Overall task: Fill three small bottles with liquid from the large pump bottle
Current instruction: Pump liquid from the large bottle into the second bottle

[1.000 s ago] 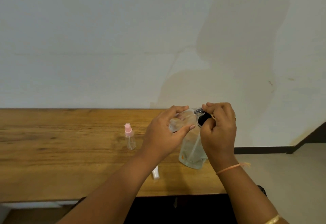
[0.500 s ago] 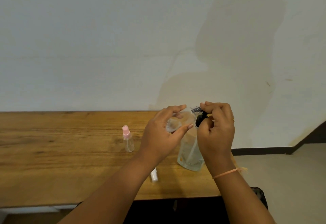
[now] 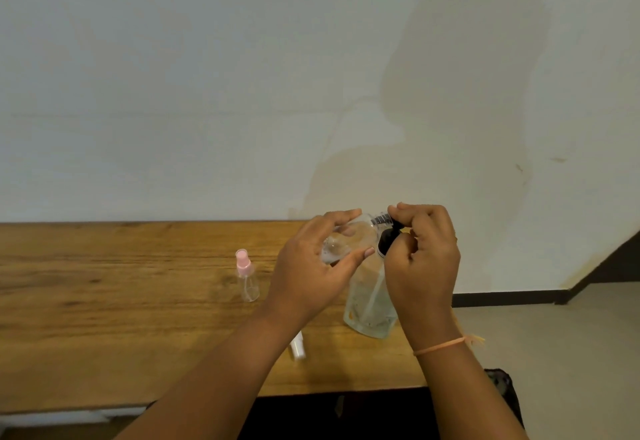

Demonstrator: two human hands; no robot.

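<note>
Pump bottle [image 3: 370, 304] stands on table [image 3: 104, 301] near right end. My right hand [image 3: 422, 259] curled over black pump head [image 3: 386, 240], gripping it. My left hand [image 3: 311, 273] grasps small bottle [image 3: 346, 240], tipped on side, mouth toward nozzle. Step in hand, I judge: filling this one. Next: press pump steadily, keep mouth under spout lest liquid spill. Pink-capped bottle [image 3: 246, 275] stands apart to left; white piece [image 3: 298, 346], likely sprayer top, lies by my left forearm.

Worn items all sat on the right side.
Right hand [image 3: 422, 266]: thin peach-orange thread band [image 3: 439, 347] round the wrist, frayed tail sticking out at the outer side. A small gold glint on one finger looked like a ring [image 3: 455, 239]. Left hand [image 3: 311, 276] and both forearms were bare.
</note>
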